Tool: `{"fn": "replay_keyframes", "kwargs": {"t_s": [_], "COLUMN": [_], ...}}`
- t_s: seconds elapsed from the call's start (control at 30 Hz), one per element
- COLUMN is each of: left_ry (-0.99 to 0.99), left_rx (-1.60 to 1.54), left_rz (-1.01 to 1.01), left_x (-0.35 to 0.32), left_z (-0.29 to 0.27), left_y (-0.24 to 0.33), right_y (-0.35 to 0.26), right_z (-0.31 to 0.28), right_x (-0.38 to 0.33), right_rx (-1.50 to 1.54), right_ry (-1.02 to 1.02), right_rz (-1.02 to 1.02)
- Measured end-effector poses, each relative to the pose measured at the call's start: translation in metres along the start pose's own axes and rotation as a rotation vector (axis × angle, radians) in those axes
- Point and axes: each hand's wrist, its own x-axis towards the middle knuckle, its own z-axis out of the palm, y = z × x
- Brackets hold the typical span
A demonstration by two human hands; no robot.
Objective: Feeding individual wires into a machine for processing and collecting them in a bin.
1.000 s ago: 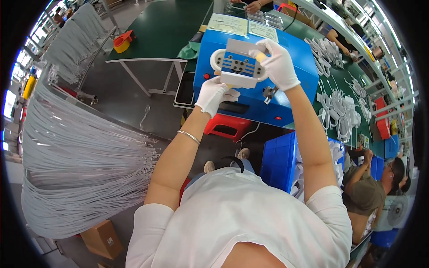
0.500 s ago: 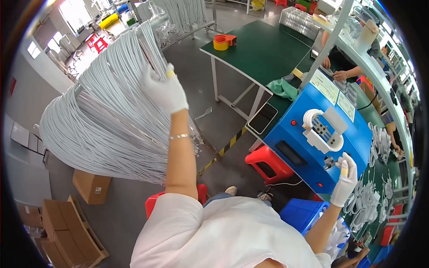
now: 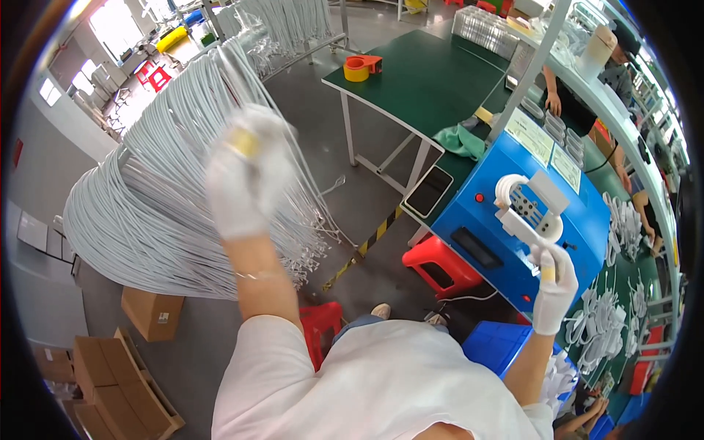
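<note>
My left hand (image 3: 249, 176), in a white glove with a yellow finger wrap, is raised in front of a large hanging bundle of light grey cables (image 3: 147, 213). Motion smears its fingers, so I cannot tell whether they hold a cable. On the right, my gloved right hand (image 3: 555, 290) has its fingers drawn together at the lower end of a white looped cable (image 3: 510, 189) on a blue machine (image 3: 477, 213). Whatever sits between those fingertips is hidden. A white block-shaped fixture (image 3: 548, 192) stands beside the loop.
A green table (image 3: 418, 81) carries an orange-and-yellow tape dispenser (image 3: 358, 69). A phone (image 3: 430, 191) and a green cloth (image 3: 460, 142) lie near the machine. Below are a red stool (image 3: 444, 271) and blue bin (image 3: 495, 346). Coiled white cables (image 3: 601, 323) and co-workers are at right.
My left hand has moved left and slightly down, its fingers now blurred. My right hand has shifted slightly up and left, closer to the white loop's lower end.
</note>
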Motion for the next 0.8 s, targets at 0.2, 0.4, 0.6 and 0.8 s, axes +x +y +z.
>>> {"fn": "replay_keyframes", "kwargs": {"t_s": [0.2, 0.4, 0.6, 0.8], "left_ry": [-1.237, -1.566, -1.021, -0.83], "left_rx": [0.076, 0.482, -0.362, -0.774], "left_rz": [-0.586, -0.44, -0.457, -0.199], "left_x": [-0.171, -0.181, -0.093, -0.026], "left_z": [0.16, 0.158, 0.143, 0.063], "left_y": [-0.15, -0.187, -0.108, -0.088], "right_y": [-0.07, -0.109, -0.06, 0.081], "right_z": [0.052, -0.005, -0.09, -0.129], "right_x": [0.024, 0.018, -0.033, -0.108], "right_rx": [0.69, 0.936, 0.494, 1.335], "right_ry": [-0.695, -0.794, -0.609, -0.111], "right_rz": [0.297, 0.389, 0.539, 0.094]}}
